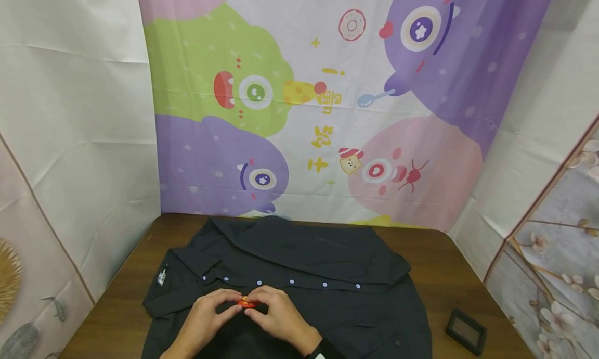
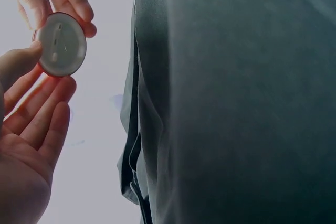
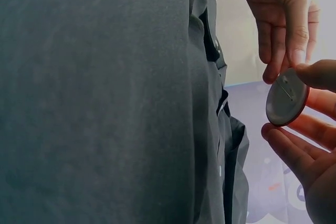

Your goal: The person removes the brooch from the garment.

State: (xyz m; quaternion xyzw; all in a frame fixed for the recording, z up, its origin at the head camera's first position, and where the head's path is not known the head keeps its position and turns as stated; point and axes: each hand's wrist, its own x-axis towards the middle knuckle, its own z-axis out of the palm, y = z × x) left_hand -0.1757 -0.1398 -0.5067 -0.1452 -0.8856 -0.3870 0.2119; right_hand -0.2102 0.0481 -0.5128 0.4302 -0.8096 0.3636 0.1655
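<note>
A round red pin-back badge (image 1: 246, 303) is pinched between both hands above a dark shirt (image 1: 299, 255). My left hand (image 1: 206, 315) grips its left edge with thumb and fingers. At the right edge, my right hand (image 1: 281, 312) holds it the same way. In the left wrist view the badge's whitish back (image 2: 67, 51) shows, with a pin running along it. The right wrist view also shows this back (image 3: 286, 98) and its pin. The shirt lies spread out, with several pale buttons in a row across it.
A small black rectangular frame (image 1: 466, 331) lies on the brown wooden table (image 1: 440, 276), right of the shirt. Behind the table hangs a cloth with cartoon monsters (image 1: 309, 130). White sheets hang on both sides.
</note>
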